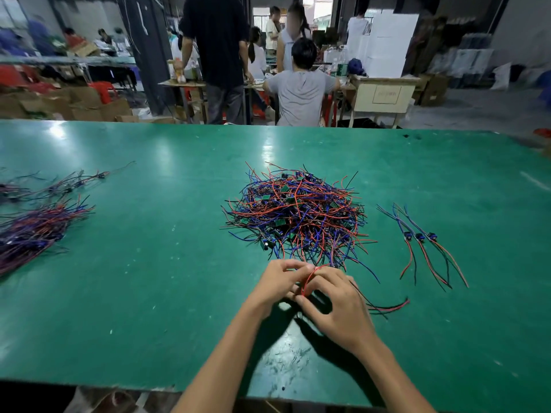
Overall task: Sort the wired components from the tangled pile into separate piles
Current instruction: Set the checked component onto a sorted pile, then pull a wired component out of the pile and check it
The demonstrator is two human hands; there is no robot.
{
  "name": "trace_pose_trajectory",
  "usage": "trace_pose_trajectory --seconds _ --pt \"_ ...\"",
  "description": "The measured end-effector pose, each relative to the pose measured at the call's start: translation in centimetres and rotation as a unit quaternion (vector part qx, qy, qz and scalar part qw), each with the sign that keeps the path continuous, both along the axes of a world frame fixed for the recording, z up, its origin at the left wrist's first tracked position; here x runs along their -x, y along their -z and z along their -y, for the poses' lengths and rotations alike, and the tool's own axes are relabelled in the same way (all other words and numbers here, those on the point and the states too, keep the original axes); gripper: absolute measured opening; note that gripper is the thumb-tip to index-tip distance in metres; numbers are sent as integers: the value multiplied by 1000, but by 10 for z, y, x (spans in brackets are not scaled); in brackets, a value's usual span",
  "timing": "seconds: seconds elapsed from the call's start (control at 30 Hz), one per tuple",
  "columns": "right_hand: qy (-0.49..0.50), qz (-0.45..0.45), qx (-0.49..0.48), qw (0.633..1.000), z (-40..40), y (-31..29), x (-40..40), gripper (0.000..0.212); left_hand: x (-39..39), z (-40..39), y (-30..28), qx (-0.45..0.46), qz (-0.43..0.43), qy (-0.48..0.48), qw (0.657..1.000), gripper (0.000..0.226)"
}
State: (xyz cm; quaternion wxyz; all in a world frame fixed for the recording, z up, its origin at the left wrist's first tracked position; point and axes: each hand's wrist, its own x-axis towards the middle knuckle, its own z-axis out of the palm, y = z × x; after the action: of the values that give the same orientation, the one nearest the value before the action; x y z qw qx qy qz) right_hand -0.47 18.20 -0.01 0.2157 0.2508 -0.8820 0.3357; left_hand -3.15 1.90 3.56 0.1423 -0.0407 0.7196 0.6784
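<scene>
— What do we have on the green tabletop (149, 263)?

— A tangled pile (295, 211) of red, blue and black wired components in the middle. Just below it, our left hand (277, 283) and right hand (337, 305) meet, both pinching a red wire (307, 280) looped between them.

— And the sorted ones?

— Three components (423, 242) lie side by side on the right; bigger bundles (32, 231) sit well apart at the left edge.
</scene>
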Motion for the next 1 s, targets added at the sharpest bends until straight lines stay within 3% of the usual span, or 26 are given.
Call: trace_pose_trajectory --seconds 0.1,0.27,0.4,0.5,0.57,0.67,0.77,0.8,0.9,1.0 --pt "-12 27 33 999 -8 0 -1 19 5 10 0 -9 35 40 999 22" --pt "170 83 114 975 -19 2 10 13 5 18 5 -55 58 -17 997 13" --pt "227 137 142 954 -28 1 20 24 6 32 4 -52 34 -85 994 16" --pt "277 206 26 938 -35 -4 30 39 5 44 3 -26 1 -123 992 18" --pt "250 245 -13 937 -33 -10 31 36 3 49 4 -30 -19 -126 991 19" --pt "163 256 54 951 -14 -20 21 20 0 51 3 -54 -54 -118 990 19" --pt "109 299 122 940 13 -33 12 44 -4 45 1 -13 -99 -103 990 18" --pt "95 328 193 920 19 -38 14 48 -5 44 1 13 -122 -87 989 18" --pt "34 400 436 805 28 -49 20 34 -12 43 -1 45 -155 3 987 12" --pt "-24 384 494 779 21 -45 22 21 -18 43 0 30 -130 38 990 17"
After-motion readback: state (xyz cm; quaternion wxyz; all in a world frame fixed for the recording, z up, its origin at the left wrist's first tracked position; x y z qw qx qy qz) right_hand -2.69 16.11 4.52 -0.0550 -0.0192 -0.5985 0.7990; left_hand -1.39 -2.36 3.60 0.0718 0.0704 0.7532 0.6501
